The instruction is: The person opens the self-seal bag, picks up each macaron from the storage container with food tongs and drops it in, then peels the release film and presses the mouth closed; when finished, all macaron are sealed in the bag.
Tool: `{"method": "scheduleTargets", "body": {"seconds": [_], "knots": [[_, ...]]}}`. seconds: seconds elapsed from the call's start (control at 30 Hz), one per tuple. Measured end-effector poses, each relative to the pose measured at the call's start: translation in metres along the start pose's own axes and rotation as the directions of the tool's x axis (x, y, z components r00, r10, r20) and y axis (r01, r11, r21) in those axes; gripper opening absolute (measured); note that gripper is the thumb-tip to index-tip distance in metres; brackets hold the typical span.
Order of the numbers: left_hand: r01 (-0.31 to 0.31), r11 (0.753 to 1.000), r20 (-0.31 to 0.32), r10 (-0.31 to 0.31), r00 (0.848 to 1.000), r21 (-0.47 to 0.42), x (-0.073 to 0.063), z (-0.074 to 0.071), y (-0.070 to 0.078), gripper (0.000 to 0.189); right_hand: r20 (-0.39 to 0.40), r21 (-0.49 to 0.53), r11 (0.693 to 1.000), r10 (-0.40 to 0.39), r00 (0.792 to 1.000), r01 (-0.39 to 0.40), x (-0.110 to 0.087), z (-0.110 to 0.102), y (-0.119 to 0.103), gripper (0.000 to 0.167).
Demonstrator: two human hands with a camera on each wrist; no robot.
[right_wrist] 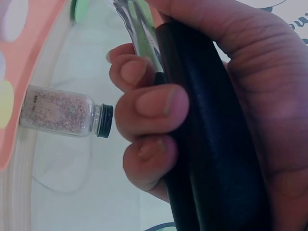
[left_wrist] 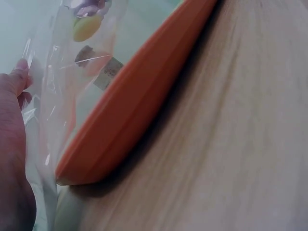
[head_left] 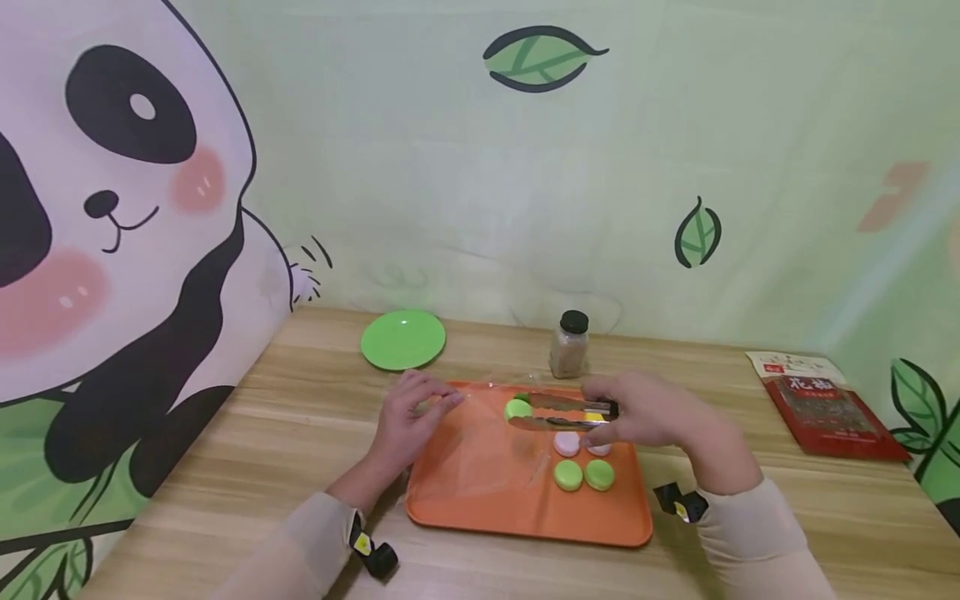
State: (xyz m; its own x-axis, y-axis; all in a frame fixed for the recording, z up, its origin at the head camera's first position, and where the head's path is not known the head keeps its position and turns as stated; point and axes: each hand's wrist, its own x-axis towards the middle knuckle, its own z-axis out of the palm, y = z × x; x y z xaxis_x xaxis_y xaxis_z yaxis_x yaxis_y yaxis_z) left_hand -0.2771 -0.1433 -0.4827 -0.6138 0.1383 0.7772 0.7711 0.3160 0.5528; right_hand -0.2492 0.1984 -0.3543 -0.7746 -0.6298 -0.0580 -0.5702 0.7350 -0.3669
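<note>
My left hand [head_left: 411, 421] pinches the edge of a clear plastic bag [left_wrist: 53, 96] at the left side of an orange tray [head_left: 525, 527]. My right hand [head_left: 648, 408] grips black-handled metal tongs [head_left: 555, 424] over the tray's upper right. Between the tong tips is a green macaron [head_left: 517, 409], which overlaps the bag's right part in the head view. Below and beside the tongs on the tray lie two green macarons [head_left: 567, 476], pink macarons [head_left: 567, 443] and a yellow macaron [head_left: 595, 418], the last partly hidden by the tongs.
A green plate [head_left: 403, 340] lies behind the tray to the left. Just behind the tray stands a glass jar with a black cap [head_left: 569, 346]. A red and white spice packet [head_left: 828, 408] lies to the right on the wooden table [head_left: 247, 475]. A printed cloth backs the table.
</note>
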Motion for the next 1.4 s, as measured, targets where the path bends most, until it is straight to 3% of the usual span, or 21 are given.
{"method": "scheduleTargets", "body": {"seconds": [0.17,0.33,0.43,0.6,0.8,1.13,1.23,1.4], "knots": [[-0.067,0.998,-0.017,0.067,0.998,0.018,0.003,-0.002,0.002,0.004,-0.007,-0.002,1.000,-0.019,1.000,0.019,0.005,0.005,-0.003,0.031],[-0.190,0.981,-0.044,0.191,0.981,0.032,0.004,0.001,0.005,0.012,0.003,0.014,0.999,-0.039,0.999,0.039,0.011,0.013,-0.006,0.027],[-0.213,0.977,-0.059,0.213,0.975,0.011,0.003,0.003,0.010,0.016,-0.004,-0.038,0.996,-0.081,0.997,0.081,0.015,0.019,-0.008,0.028],[-0.217,0.976,-0.048,0.215,0.975,-0.034,0.002,0.008,0.014,0.018,-0.011,-0.118,0.983,-0.141,0.990,0.139,0.024,0.028,-0.013,0.034],[-0.201,0.978,-0.034,0.199,0.979,-0.049,0.001,0.009,0.016,0.004,-0.023,-0.163,0.974,-0.163,0.986,0.157,0.031,0.038,-0.021,0.035],[-0.174,0.983,0.001,0.174,0.985,-0.057,-0.003,0.009,0.016,0.011,-0.109,-0.271,0.944,-0.223,0.969,0.186,0.037,0.057,-0.029,0.035],[-0.163,0.985,0.007,0.163,0.987,-0.051,-0.003,0.009,0.015,0.011,-0.137,-0.318,0.930,-0.235,0.962,0.182,0.041,0.065,-0.032,0.036],[-0.140,0.989,0.024,0.142,0.990,-0.049,-0.004,0.008,0.015,0.010,-0.161,-0.327,0.934,-0.208,0.965,0.147,0.045,0.073,-0.035,0.037]]}}
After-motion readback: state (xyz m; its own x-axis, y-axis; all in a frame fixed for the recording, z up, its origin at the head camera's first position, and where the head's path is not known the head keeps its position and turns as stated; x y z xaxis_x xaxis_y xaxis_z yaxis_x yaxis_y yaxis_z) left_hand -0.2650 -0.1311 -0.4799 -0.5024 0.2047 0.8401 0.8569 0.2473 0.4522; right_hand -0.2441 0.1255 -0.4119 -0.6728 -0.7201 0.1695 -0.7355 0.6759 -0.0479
